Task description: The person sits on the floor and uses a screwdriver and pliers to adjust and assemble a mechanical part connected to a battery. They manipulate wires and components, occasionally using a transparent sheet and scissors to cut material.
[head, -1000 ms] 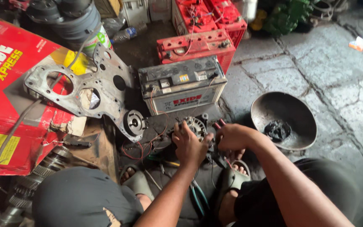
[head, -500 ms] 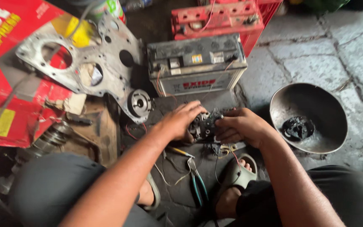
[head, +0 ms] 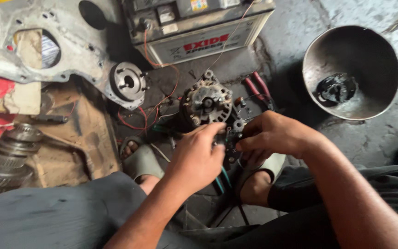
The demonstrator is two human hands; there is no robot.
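Here, left hand [head: 197, 159] and right hand [head: 272, 136] both closed around small dark part [head: 231, 138] beside alternator [head: 207, 103].

Your left hand [head: 198, 157] and right hand [head: 272, 136] have come off the alternator [head: 207, 103], now exposed; both now pinch a small dark part [head: 231, 138] below it.

A round, grimy metal alternator [head: 207, 104] is set on the dark floor, its pulley end turned up toward the camera, with thin red wires trailing off to its left. Just in front of it, a small dark part [head: 231, 138] with a toothed metal piece is held between the fingertips of both hands, largely hidden by them.
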